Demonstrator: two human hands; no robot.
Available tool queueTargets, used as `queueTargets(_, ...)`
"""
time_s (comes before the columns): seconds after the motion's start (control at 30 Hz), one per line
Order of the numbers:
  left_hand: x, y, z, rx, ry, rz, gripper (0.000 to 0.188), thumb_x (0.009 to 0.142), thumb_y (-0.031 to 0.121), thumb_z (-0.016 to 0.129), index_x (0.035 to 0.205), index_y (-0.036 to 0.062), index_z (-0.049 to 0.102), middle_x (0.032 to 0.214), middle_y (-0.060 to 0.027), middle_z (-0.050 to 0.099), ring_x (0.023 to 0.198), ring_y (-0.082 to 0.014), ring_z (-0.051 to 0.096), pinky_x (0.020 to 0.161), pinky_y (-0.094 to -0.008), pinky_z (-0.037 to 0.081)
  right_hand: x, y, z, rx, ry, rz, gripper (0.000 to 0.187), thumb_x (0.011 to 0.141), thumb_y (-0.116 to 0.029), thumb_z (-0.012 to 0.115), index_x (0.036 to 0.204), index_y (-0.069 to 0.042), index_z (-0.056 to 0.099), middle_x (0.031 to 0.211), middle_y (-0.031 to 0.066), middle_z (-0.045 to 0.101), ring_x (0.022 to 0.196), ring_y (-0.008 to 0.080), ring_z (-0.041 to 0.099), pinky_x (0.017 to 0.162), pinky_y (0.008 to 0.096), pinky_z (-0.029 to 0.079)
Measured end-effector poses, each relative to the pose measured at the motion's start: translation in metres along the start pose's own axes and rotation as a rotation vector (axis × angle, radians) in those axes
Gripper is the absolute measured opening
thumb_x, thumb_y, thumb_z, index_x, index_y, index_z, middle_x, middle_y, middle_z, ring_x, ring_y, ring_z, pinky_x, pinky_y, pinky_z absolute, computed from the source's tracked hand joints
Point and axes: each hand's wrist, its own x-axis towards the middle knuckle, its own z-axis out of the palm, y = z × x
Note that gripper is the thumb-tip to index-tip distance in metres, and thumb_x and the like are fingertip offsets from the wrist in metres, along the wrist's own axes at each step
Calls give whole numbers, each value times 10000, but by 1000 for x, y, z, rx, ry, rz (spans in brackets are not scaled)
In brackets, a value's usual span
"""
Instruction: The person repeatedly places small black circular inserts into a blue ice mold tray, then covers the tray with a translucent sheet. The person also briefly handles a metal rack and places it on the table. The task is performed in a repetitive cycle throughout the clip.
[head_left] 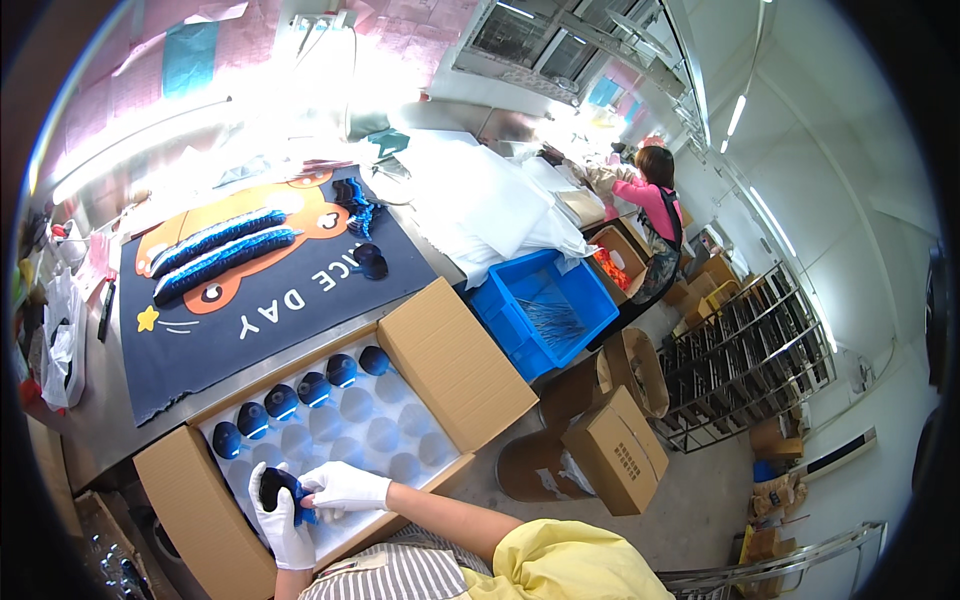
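Observation:
My left hand (pixel 288 535), in a white glove, is closed round a dark lens (pixel 272 487) with shiny blue film (pixel 303 508) at its edge. I cannot tell whether it is one lens or a small stack. My gloved right hand (pixel 345 488) pinches the blue film from the right. Both hands are over the near left part of an open cardboard box (pixel 440 365). Inside it is a pale tray (pixel 405 470) with round hollows. Several dark round lenses (pixel 282 402) lie in a row along the tray's far side.
Behind the box, two long rows of blue-edged lenses (pixel 225 262) lie on a dark mat (pixel 290 350). Loose lenses (pixel 370 262) are at its right. A blue bin (pixel 487 322) stands right of the box. A co-worker (pixel 660 220) is farther back, near a metal rack (pixel 745 350).

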Motion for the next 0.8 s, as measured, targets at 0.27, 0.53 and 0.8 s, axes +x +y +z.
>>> queueTargets(0.27,7,-5,-19,134,61,-16,444,952,27,600,1376,91,482,1211,-66,571,1078,-159,553,974,-296,453,6,4,6,-88,67,-75,265,930,-179,639,1127,-6,673,783,61,685,618,115,639,574,254,518)
queueTargets(0.53,5,1,-17,123,16,-9,432,954,4,580,1364,101,486,1163,-77,570,1010,-166,588,922,-305,508,13,17,3,-199,122,-141,272,881,-195,694,1080,-10,707,845,100,695,654,161,631,646,293,516)
queueTargets(0.8,6,15,-11,220,24,-49,365,937,-22,588,1291,44,525,1175,-61,574,973,-163,616,882,-291,517,14,8,-3,-693,156,-330,286,852,-285,682,981,-36,734,886,167,710,809,344,676,762,381,527)
